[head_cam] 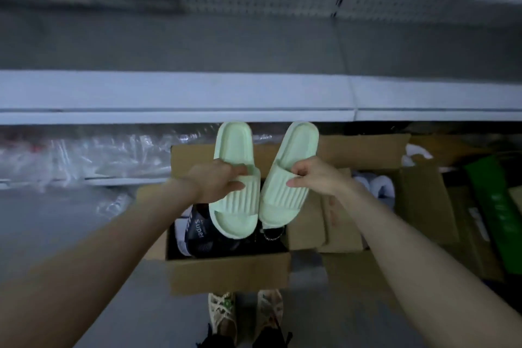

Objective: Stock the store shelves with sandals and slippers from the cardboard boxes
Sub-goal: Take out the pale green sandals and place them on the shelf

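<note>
I hold a pair of pale green slides side by side above an open cardboard box. My left hand grips the ribbed strap of the left slide. My right hand pinches the strap of the right slide. Both heels point away from me, just below the front edge of a white shelf. Inside the box lies dark footwear with white lettering.
More cardboard boxes stand to the right, one with grey-white slippers in it, and a green package lies at the far right. Clear plastic bags fill the lower shelf at left. My own two shoes stand on the grey floor.
</note>
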Available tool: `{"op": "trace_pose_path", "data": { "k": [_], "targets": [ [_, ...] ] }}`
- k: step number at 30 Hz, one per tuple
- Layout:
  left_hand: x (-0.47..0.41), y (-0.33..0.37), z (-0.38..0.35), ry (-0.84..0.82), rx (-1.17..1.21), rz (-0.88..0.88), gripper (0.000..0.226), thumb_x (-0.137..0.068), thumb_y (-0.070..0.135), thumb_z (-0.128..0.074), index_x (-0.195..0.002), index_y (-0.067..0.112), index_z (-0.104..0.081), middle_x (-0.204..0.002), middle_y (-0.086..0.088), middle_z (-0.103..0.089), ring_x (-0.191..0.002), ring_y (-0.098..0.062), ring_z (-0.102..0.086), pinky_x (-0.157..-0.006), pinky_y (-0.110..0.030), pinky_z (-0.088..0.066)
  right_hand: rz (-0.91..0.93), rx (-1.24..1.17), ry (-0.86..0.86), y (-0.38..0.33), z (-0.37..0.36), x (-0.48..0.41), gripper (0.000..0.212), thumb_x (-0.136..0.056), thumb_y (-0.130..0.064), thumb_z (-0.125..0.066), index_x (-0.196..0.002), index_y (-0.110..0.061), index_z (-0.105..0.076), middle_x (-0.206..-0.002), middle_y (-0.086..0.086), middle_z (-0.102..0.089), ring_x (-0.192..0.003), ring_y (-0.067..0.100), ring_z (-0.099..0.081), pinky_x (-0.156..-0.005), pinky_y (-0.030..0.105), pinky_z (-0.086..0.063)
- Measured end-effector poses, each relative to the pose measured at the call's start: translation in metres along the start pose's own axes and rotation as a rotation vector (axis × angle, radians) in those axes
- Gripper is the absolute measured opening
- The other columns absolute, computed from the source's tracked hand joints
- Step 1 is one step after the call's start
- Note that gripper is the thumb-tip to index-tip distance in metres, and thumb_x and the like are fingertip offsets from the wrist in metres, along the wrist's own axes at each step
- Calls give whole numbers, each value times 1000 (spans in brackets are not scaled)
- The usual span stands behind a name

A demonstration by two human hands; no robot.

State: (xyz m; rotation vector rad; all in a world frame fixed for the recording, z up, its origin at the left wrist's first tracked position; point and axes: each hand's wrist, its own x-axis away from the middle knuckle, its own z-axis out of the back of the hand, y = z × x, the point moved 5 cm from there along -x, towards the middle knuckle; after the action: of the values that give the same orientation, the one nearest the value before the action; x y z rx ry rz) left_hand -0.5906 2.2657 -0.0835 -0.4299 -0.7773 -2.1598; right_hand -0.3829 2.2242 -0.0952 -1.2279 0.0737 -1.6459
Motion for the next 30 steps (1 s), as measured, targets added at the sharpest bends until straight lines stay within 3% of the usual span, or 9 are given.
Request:
{"op": "trace_pose_path", "data": {
  "k": [2,5,8,12,15,18,23,26,30],
  "targets": [
    [25,40,48,61,-101,-29,28,-96,38,-41,-119,22,-46,-108,-7,-60,-104,-27,-54,-78,-35,-43,14,43,34,-30,42,48,21,-80,-27,-74,-81,-9,-63,-79,5,-57,-75,16,-52,-65,26,-36],
    [59,105,112,147,-87,-84,15,-97,33,-40,-98,18,-43,-94,-9,-59,-89,-27,-52,-75,-37,-42,54,141,112,-64,104,124,44,-77,-40,-74,-103,-5,-65,-97,2,-63,-94,20,-60,-76,28,-42],
    [92,178,166,246,-85,-109,14,-97,31,-40,-99,19,-47,-89,0,-52,-86,-25,-50,-79,-37,-42,108,223,192,-83,162,210,46,-78,-40,-74,-115,-14,-64,-107,-8,-59,-102,13,-55,-84,25,-43],
    [126,275,210,373,-112,-128,14,-96,29,-42,-90,19,-48,-83,3,-52,-80,-21,-49,-74,-34,-38,157,300,272,-79,227,306,38,-78,-37,-74,-109,-18,-66,-107,-7,-62,-100,12,-57,-75,21,-40],
    [144,361,231,479,-61,-185,14,-94,23,-46,-82,17,-49,-76,4,-52,-77,-21,-50,-68,-31,-38,227,350,368,-61,275,378,26,-76,-36,-76,-96,-21,-67,-94,-8,-63,-91,12,-59,-76,24,-43],
    [152,442,246,573,-41,-230,20,-93,20,-49,-74,23,-47,-71,9,-50,-74,-20,-49,-65,-27,-34,278,419,427,-40,318,443,21,-77,-32,-75,-91,-18,-68,-83,-8,-62,-78,9,-56,-66,22,-41],
    [156,554,284,668,-33,-285,15,-94,25,-49,-98,15,-60,-76,9,-53,-73,-15,-51,-59,-23,-36,349,420,500,-15,387,528,19,-78,-27,-75,-94,-17,-69,-85,-7,-63,-74,5,-54,-68,22,-42],
    [149,606,309,709,-41,-313,17,-95,27,-48,-99,16,-60,-75,13,-53,-70,-8,-50,-58,-19,-36,382,402,557,-1,433,555,17,-76,-29,-76,-91,-23,-69,-80,-8,-63,-74,8,-56,-70,26,-42],
    [124,658,343,765,-84,-340,18,-95,29,-48,-100,16,-60,-76,10,-52,-71,-11,-49,-57,-23,-33,379,395,618,17,492,574,22,-78,-30,-74,-98,-25,-68,-91,-7,-64,-84,10,-57,-75,29,-44]
  ]
}}
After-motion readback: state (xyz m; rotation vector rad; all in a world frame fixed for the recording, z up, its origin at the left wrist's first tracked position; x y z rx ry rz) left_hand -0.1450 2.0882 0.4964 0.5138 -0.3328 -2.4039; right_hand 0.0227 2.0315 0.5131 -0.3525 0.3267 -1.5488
